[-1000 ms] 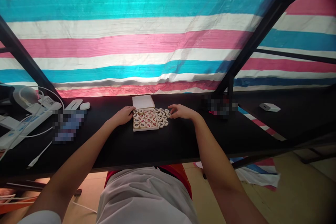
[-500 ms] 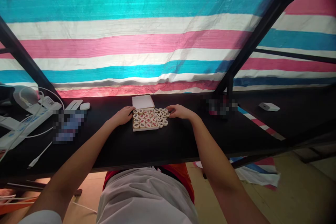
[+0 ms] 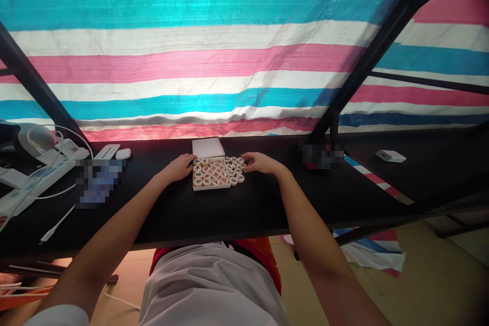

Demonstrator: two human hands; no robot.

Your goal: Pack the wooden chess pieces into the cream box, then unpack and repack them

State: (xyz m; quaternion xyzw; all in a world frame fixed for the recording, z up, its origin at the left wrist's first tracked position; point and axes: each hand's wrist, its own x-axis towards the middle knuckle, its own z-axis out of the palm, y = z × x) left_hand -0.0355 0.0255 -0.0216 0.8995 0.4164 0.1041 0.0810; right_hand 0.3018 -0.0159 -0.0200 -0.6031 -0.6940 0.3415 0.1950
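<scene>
A shallow white box (image 3: 211,188) stands on the black desk, filled with rows of round Chinese chess pieces marked in red and black. My left hand (image 3: 180,167) grips the box's left side near its far corner. Against the right side of the box lies a cluster of loose chess pieces (image 3: 234,173), mostly with dark characters. At the right edge of that cluster is my right hand (image 3: 260,163), thumb and fingers apart and touching the outermost pieces. Behind the box sits its white lid (image 3: 207,147), partly overlapped by the box's far edge.
To the left are a white power strip (image 3: 42,182) with cables, a small white case (image 3: 123,154) and a blurred item (image 3: 100,183). Another blurred object (image 3: 319,154) and a white charger (image 3: 390,156) lie to the right. Striped sheeting (image 3: 191,69) hangs behind the desk.
The view has shifted very slightly. Both hands, the box and the loose pieces keep their places.
</scene>
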